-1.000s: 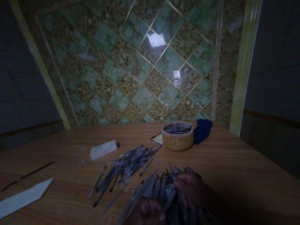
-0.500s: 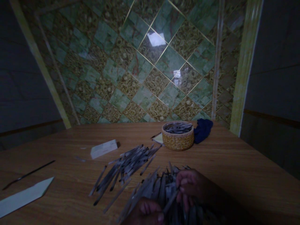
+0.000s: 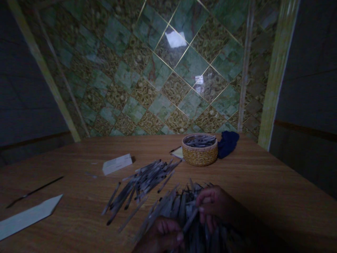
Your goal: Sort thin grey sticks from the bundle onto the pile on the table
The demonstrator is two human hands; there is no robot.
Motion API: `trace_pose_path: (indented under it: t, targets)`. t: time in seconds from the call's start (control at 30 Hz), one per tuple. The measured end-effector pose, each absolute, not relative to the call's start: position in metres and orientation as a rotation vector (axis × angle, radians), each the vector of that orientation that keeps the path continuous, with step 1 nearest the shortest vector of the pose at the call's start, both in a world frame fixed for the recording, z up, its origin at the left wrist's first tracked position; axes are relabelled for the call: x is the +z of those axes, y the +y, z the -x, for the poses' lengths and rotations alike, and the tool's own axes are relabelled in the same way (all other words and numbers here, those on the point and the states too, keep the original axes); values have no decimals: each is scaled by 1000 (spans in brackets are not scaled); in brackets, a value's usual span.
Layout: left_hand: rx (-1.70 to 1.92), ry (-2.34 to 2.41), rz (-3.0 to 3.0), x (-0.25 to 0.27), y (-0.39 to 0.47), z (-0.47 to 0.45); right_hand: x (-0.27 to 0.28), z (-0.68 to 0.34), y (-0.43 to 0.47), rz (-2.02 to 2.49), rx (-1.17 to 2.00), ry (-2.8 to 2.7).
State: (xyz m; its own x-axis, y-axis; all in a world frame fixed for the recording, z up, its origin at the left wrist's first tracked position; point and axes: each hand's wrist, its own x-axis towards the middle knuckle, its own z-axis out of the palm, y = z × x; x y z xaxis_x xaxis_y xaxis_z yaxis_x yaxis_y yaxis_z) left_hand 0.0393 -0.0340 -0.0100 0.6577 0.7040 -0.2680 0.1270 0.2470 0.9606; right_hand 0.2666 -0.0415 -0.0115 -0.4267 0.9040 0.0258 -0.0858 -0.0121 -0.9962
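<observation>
A slender grey strip point(image 3: 190, 220) spans the gap between the person's two hands, directly above a loose heap. Its long axis runs aslant: the lower end meets the left hand point(image 3: 164, 233), closer to the body, and the upper end rises away and rightward to the right hand point(image 3: 212, 207). Neither hand is nearer to it, since each is at one end. The left thumb and fingers appear to pinch the lower end, while the right fingertips grasp the upper end, the other right fingers curled loosely.

Beneath and between the hands, the heap of flat grey strips point(image 3: 172, 205) fans out, smooth and slightly shiny; the dim light hides what they are made of. Beyond the left hand lies a pile of thin dark-tipped sticks point(image 3: 147, 179), straight and roughly parallel, mostly pointing away to the right. Straight ahead of the hands stands a round woven basket point(image 3: 200, 156), coarse and straw-coloured with a paler rim, filled with similar sticks; a crumpled navy cloth point(image 3: 228, 144) sits just beside it. Ahead and left of the hands is a white oblong box point(image 3: 117, 164) with crisp edges. Well left of the left hand, a pale flat strip with a pointed end point(image 3: 33, 212) rests on the wood-grained table point(image 3: 263, 186).
</observation>
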Motion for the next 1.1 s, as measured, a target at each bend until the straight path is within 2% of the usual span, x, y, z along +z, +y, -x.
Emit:
trace_pose_path:
  t: [0.37,0.57,0.83,0.97,1.1]
  targets:
    - [478,806,-1248,-12,-35,-38,-4,-267,-42,950,1499,-1388]
    - [626,885,-1304,-3,-33,-21,6,-297,-33,998,1253,-1042]
    - [771,1238,-1426,2,-20,-29,12,-301,-32,1197,722,-1001]
    - [862,1323,-1469,-9,-18,-40,-2,-277,-38,1307,308,-1476]
    - [891,1380,-1454,-24,-17,-42,-17,-257,-48,1188,-233,-1989]
